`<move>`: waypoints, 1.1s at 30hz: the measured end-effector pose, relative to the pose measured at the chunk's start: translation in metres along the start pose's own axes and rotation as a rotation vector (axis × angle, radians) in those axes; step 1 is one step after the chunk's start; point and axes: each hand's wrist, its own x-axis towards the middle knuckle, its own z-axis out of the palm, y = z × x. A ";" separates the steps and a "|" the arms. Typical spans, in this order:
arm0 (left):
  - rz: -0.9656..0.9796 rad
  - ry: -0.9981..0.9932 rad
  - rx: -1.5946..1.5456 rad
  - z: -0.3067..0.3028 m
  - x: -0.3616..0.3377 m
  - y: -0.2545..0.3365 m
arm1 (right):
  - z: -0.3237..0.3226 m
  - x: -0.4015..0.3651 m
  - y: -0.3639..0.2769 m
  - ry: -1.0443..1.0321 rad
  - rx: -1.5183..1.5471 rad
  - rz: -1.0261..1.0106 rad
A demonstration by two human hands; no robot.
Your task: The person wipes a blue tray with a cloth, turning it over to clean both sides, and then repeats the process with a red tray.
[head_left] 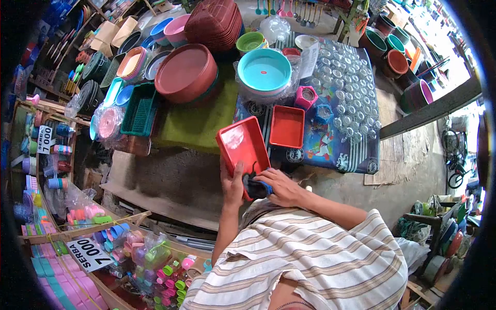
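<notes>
A red rectangular plastic tray (246, 142) is held tilted in front of my body. My left hand (232, 185) grips its left side near the lower end, thumb over the rim. My right hand (280, 187) is closed around a bunched dark cloth with blue edging (257, 187), which lies against the tray's near end. Part of the cloth and some fingertips are hidden. Just beyond, a second red tray (287, 127) lies on the patterned table cover (323, 163).
Rows of glass jars (354, 93) cover the table's right side. Near them are a turquoise basin (264, 70) and a pink hexagonal container (306, 97). A large maroon basin (186, 73) and a green basket (139, 109) stand left. Shelves of plastic cups (173, 284) line the lower left.
</notes>
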 end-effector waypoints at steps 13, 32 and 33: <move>-0.053 -0.285 0.163 0.058 -0.001 0.002 | -0.042 0.024 0.019 0.715 0.893 0.397; -0.241 -0.114 -0.321 0.041 0.034 -0.040 | -0.138 -0.008 0.008 0.961 0.397 0.225; -0.243 -0.119 -0.319 0.039 0.035 -0.050 | -0.141 -0.005 0.003 0.893 0.370 0.083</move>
